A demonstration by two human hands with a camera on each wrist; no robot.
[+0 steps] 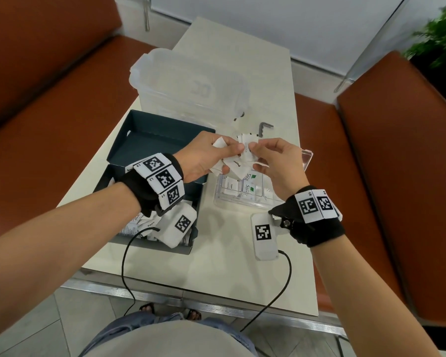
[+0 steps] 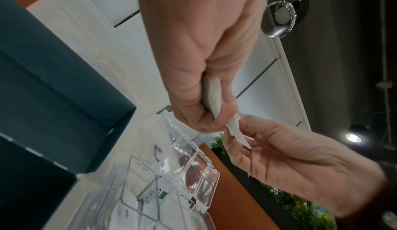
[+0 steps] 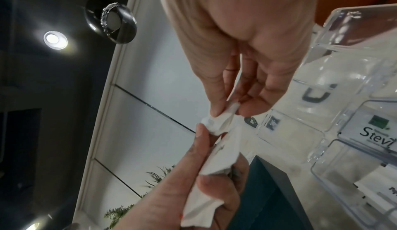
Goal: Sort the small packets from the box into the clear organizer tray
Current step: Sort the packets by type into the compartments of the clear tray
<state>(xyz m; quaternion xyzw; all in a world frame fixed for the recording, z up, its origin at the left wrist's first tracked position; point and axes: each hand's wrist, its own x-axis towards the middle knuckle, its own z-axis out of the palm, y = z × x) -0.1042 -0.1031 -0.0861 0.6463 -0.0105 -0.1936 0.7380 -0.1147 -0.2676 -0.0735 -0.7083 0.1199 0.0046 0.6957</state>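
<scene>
Packets (image 1: 218,146): bunch clasped in left hand (image 1: 198,161); one packet (image 1: 245,148) pinched by right hand (image 1: 281,168) above organizer tray (image 1: 242,204), for sorting

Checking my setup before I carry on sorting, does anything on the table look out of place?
One oddity: a small dark hex key lies loose on the table behind the clear organizer tray, unrelated to the packets both hands hold. Nothing looks spilled or damaged.
</scene>
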